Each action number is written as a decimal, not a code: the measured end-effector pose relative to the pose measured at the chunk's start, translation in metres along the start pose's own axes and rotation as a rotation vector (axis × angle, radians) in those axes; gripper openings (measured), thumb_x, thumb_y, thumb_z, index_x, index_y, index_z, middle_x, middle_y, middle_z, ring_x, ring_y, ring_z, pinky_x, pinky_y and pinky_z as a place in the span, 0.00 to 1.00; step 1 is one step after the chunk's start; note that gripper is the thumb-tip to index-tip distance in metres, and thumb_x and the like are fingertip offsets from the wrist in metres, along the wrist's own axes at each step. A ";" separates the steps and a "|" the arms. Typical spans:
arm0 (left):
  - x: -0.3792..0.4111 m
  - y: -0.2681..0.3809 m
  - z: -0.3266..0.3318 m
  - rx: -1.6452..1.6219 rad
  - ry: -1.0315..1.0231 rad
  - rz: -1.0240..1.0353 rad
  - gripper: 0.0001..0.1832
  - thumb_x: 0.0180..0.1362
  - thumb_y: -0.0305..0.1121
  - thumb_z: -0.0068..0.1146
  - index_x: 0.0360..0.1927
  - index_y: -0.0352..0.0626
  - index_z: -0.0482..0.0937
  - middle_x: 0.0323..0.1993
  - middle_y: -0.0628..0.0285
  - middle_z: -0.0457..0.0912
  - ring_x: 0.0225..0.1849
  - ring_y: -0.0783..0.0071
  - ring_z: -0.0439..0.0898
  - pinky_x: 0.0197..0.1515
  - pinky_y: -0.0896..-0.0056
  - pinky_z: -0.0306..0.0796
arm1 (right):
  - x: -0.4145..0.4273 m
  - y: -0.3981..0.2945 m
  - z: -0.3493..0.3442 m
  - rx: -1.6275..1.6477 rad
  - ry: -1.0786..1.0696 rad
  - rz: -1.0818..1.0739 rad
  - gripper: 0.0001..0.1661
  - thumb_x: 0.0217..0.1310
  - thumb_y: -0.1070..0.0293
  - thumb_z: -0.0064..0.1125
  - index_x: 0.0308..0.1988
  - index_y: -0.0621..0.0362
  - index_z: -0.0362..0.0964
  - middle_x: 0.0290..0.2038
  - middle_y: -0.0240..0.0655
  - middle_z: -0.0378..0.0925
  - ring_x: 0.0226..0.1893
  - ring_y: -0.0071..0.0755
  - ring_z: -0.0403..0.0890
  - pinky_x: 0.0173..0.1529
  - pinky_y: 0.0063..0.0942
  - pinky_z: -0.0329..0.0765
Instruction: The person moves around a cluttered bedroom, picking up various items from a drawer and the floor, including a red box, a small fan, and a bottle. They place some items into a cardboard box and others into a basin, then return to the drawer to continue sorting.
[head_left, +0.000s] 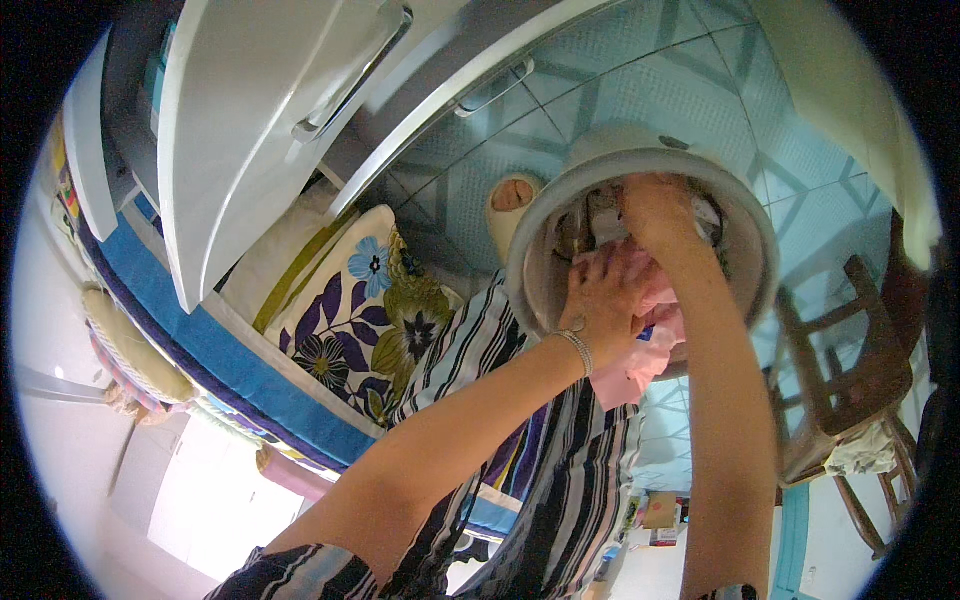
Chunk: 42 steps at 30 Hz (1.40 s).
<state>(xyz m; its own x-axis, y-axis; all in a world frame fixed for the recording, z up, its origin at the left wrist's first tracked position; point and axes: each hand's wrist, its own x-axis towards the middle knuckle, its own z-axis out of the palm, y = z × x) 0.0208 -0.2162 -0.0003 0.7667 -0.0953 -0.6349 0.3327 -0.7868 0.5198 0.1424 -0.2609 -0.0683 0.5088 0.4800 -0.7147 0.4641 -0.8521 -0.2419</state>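
Note:
A round, light-coloured tub (761, 225) stands on the tiled floor close to my slippered foot, with several items inside it. My left hand (611, 304), with a chain bracelet at the wrist, grips a pink crumpled cloth or sheet (634, 375) that hangs over the near rim. My right hand (660, 214) reaches down inside the tub beyond the pink piece; its fingertips are hidden, so I cannot tell whether it holds anything. Small dark and clear objects (581, 229) lie in the tub left of my right hand.
A bed with a blue-edged cover (157, 262) and a floral pillow (337, 330) lies to the left. White cabinet doors with metal handles (247, 112) rise at the upper left. A wooden chair (847, 390) stands at the right, and a pale curtain-like surface (847, 82) at the upper right.

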 end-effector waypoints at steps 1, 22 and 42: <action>-0.004 0.003 0.000 0.022 -0.010 0.021 0.34 0.44 0.44 0.51 0.57 0.51 0.55 0.57 0.53 0.54 0.57 0.52 0.52 0.52 0.47 0.51 | -0.003 0.006 0.007 -0.060 0.019 -0.011 0.12 0.47 0.71 0.46 0.34 0.58 0.72 0.40 0.43 0.71 0.41 0.46 0.70 0.49 0.37 0.65; -0.003 0.021 -0.009 -0.033 -0.024 0.107 0.36 0.38 0.34 0.54 0.54 0.38 0.55 0.55 0.51 0.57 0.57 0.55 0.54 0.56 0.55 0.47 | -0.071 0.046 -0.023 -0.054 0.181 -0.131 0.14 0.41 0.73 0.48 0.34 0.56 0.74 0.40 0.35 0.69 0.47 0.41 0.63 0.52 0.36 0.61; -0.007 0.022 0.003 0.098 -0.045 0.149 0.29 0.45 0.43 0.44 0.50 0.37 0.63 0.53 0.46 0.59 0.55 0.49 0.54 0.55 0.52 0.46 | 0.022 -0.027 0.071 0.894 0.361 0.175 0.15 0.47 0.63 0.46 0.34 0.58 0.72 0.33 0.43 0.75 0.37 0.47 0.74 0.42 0.35 0.70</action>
<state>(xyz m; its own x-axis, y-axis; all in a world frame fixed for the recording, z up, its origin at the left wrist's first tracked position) 0.0218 -0.2348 0.0140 0.7774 -0.2407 -0.5812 0.1606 -0.8173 0.5534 0.0896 -0.2424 -0.1241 0.7784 0.2395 -0.5803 -0.2841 -0.6898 -0.6659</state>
